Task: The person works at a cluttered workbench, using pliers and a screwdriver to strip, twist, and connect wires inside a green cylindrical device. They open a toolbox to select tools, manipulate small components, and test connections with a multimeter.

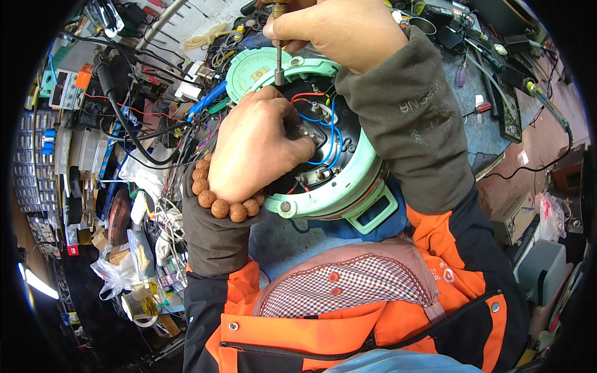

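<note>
A light-green round appliance (367,177), apparently an electric cooker, lies in front of me with its black underside open. Red wires and blue wires (337,140) run between metal terminals inside. My right hand (339,31) grips a nut driver (279,59) at the far rim, its shaft pointing down and its socket end just beyond my left knuckles. Over the left part of the opening, my left hand (258,140) is bent with curled fingers; the fingertips and anything they hold are hidden. A light-green round cover (249,67) sits at the far left rim.
Tangled cables and a blue-handled tool (208,99) lie left of the appliance. Small-parts drawers (37,165) stand at far left. Right, on the blue-grey bench (457,105), are a purple-handled screwdriver (461,74), a red-handled screwdriver (482,107) and a cabled, pen-like tool (544,99).
</note>
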Action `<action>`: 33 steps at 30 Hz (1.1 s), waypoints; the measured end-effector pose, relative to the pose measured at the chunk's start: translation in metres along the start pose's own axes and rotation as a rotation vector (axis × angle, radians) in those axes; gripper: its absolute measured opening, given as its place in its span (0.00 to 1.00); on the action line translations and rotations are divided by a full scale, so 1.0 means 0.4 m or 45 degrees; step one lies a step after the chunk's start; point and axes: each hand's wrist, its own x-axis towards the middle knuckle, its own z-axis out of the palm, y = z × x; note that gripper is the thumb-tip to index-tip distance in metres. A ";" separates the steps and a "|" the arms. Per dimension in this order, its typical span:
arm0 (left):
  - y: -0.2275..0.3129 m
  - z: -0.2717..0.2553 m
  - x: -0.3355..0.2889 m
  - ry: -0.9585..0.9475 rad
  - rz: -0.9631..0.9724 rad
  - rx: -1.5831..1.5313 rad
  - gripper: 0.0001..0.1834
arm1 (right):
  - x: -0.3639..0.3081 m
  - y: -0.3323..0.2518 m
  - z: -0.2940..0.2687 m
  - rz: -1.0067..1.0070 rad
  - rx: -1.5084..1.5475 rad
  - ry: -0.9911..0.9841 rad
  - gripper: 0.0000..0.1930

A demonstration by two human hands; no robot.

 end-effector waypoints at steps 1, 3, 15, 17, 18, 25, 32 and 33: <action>0.000 0.001 0.002 0.002 -0.001 -0.009 0.19 | 0.004 0.008 -0.002 -0.006 0.043 -0.005 0.20; 0.001 0.002 0.003 0.008 -0.007 -0.024 0.19 | 0.017 0.031 -0.004 -0.019 0.132 -0.018 0.20; -0.002 -0.005 -0.009 0.013 -0.054 -0.031 0.20 | 0.009 0.022 0.002 0.005 0.065 0.020 0.18; -0.002 0.001 -0.001 0.019 -0.033 -0.043 0.20 | 0.009 0.028 -0.005 -0.017 0.086 0.027 0.18; -0.001 0.004 0.005 0.022 -0.012 -0.052 0.19 | 0.007 0.031 -0.011 -0.030 0.089 0.035 0.18; -0.005 0.008 -0.005 0.102 0.075 -0.058 0.18 | 0.047 0.044 0.005 0.101 -0.417 0.159 0.15; 0.007 0.008 -0.010 0.046 0.055 -0.053 0.13 | 0.037 0.040 0.029 -0.001 -0.330 0.240 0.11; 0.003 0.014 -0.004 0.046 0.053 -0.088 0.13 | 0.034 0.033 0.020 0.001 -0.333 0.236 0.11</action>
